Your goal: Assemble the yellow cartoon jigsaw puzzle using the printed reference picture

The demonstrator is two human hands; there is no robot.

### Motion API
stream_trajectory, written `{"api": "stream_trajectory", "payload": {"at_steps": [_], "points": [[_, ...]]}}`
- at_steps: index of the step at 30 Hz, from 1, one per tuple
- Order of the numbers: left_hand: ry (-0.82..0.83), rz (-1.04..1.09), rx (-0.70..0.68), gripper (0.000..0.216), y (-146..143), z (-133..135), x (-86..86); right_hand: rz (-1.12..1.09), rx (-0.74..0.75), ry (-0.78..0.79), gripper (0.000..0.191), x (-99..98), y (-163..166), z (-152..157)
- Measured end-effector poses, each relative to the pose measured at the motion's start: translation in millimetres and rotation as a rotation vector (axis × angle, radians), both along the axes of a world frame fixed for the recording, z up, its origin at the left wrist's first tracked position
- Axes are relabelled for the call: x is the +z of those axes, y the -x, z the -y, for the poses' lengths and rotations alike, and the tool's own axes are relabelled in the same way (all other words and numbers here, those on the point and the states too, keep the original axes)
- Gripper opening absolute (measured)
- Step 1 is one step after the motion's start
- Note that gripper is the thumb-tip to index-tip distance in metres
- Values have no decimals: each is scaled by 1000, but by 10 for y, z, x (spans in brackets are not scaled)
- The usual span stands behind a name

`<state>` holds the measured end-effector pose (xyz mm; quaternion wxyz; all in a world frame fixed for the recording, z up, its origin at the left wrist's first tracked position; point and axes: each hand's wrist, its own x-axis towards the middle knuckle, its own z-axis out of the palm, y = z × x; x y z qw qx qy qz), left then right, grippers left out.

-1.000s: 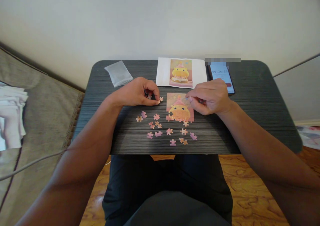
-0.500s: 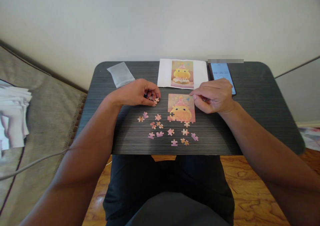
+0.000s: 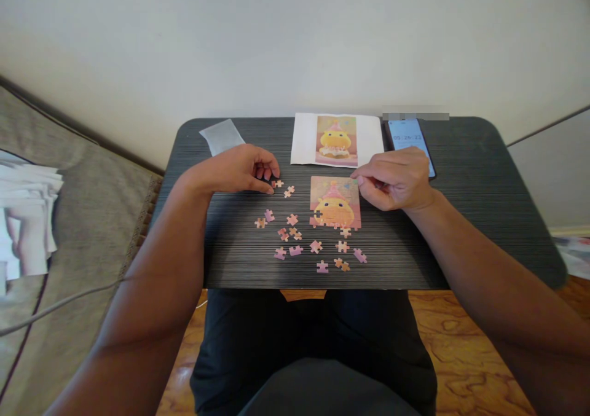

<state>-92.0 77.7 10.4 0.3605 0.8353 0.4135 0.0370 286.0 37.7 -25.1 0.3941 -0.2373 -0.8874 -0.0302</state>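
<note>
A partly assembled jigsaw puzzle of a yellow animal lies on the dark table, its lower edge uneven. My left hand hovers left of it with thumb and fingers apart, by a small joined pair of pieces; whether it touches them I cannot tell. Just right of that pair lies another piece. My right hand rests with curled fingers at the puzzle's upper right corner, index fingertip on or right beside it. Several loose pieces, among them a pink one and a brownish one, lie nearer the front edge.
Behind the puzzle stands or lies a white sheet with a reference picture. A phone showing a timer is beside it. At the back left is a clear plastic bag. The table meets a wall; a couch with papers is at left.
My left hand has moved left, away from the loose pieces, which now show uncovered. My right hand has stayed at the puzzle's corner. The view has shifted slightly.
</note>
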Motion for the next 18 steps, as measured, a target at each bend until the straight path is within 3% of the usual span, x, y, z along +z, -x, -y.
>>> {"api": "stream_trajectory", "payload": {"at_steps": [7, 18], "points": [[29, 2, -4, 24, -55, 16, -32, 5, -8, 11, 9, 4, 3, -3], [10, -21, -20, 22, -72, 25, -27, -3, -3, 32, 11, -18, -13, -8]]}}
